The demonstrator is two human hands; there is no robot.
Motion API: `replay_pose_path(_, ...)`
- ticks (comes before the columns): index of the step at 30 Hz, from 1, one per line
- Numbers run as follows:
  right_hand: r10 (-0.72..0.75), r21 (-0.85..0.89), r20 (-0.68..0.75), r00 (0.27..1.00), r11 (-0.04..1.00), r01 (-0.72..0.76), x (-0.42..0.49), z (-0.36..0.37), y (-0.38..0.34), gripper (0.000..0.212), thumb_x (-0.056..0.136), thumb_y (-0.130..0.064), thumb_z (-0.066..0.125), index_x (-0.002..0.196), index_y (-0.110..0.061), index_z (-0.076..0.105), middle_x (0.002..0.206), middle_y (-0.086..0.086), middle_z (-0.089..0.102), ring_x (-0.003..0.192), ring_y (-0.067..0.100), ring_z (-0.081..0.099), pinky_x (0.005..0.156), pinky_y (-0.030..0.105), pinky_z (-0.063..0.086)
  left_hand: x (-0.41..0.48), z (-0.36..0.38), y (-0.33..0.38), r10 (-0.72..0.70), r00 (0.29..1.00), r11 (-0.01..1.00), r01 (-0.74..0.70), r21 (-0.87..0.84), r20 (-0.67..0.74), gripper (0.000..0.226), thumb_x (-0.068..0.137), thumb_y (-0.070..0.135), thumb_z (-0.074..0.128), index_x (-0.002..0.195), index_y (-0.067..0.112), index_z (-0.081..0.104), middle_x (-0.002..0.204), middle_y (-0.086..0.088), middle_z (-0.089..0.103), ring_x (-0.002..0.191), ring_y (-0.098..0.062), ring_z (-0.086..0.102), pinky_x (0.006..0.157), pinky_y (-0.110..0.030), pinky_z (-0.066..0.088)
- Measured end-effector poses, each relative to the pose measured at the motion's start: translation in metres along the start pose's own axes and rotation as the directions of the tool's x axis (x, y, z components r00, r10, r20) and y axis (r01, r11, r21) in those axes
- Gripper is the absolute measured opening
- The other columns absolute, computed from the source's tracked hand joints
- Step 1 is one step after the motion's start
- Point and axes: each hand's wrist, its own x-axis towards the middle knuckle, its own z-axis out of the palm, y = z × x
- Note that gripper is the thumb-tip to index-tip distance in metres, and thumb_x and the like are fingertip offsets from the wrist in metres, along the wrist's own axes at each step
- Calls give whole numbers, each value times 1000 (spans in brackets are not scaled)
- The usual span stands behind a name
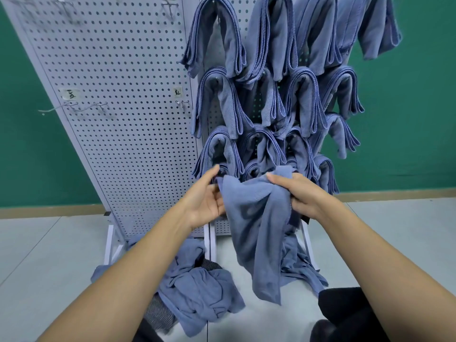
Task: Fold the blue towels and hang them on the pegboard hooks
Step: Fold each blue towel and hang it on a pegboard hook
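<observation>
A towel (256,218) is held between the two hands, in front of the pegboard (111,144); its top edge is spread from hand to hand, the rest hanging in limp folds. The cloth is blue, thin and soft, with a stitched hem. Its left corner is pinched by the left hand (204,201); its bunched right part is gripped by the right hand (303,196). On the perforated board folded towels (271,95) are draped, with a crumpled pile (197,285) below

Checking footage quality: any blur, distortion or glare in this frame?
Head view: wide-angle distortion leans the pegboard leftward; the top hooks are smeared by blur; light is soft and even, without glare; left hand, right hand and held towel look sharp.
</observation>
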Motion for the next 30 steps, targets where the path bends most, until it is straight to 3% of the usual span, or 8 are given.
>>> replay_pose_path(3,-33,124,-21,999,992,36,4,-2,0,26,93,-22,59,109,-3,64,103,13,70,93,20,68,80,30,57,-4,-1,-9,-212,972,951,180,253,106,26,72,29,76,84,15,58,71,0,49,55,-9,44,51,-18,37)
replay_pose_path(6,-52,192,42,998,980,43,4,-2,-1,27,96,-25,53,108,-4,64,106,13,70,98,21,68,81,30,57,-2,3,-18,-188,970,899,108,425,152,33,67,23,82,94,15,65,87,-3,62,73,-15,53,69,-25,41)
replay_pose_path(10,-31,190,93,995,982,13,5,-4,1,33,98,-26,47,115,-1,60,114,14,68,105,19,65,89,28,54,0,0,-6,22,977,983,-60,175,211,32,77,21,65,107,14,61,109,-8,66,95,-22,62,81,-38,54)
replay_pose_path(14,33,40,152,988,998,-39,3,-10,7,22,97,-12,51,109,2,63,108,12,71,100,17,68,87,24,55,-2,-15,8,50,972,998,-39,-52,229,61,77,7,63,135,-2,46,137,-19,50,122,-31,53,104,-47,42)
replay_pose_path(18,145,-257,187,972,962,-94,2,-13,11,33,84,4,64,116,10,60,113,20,67,102,24,66,92,25,53,-9,-12,12,151,966,980,-119,-158,210,22,73,-11,55,86,7,56,97,-10,59,91,-21,62,83,-35,57)
replay_pose_path(20,159,-313,172,972,944,-99,2,-11,12,32,87,1,62,117,13,58,115,23,65,101,26,63,92,26,52,-8,-13,15,199,970,975,-182,-126,142,29,79,-14,45,73,6,65,90,-8,62,86,-17,63,81,-30,58)
replay_pose_path(24,66,-292,90,994,956,-37,1,-11,8,16,97,-13,52,105,-11,65,98,10,68,85,20,63,82,28,54,-9,-21,23,207,976,978,-208,3,69,21,88,-8,46,105,-2,58,102,-15,62,93,-20,63,87,-30,54)
replay_pose_path(30,-35,-74,-78,996,997,29,2,-22,1,22,98,-25,50,107,-11,65,98,6,68,87,18,62,81,33,51,-13,-45,32,79,997,940,-78,331,10,18,89,3,56,105,13,56,98,-9,67,85,-23,67,67,-41,58)
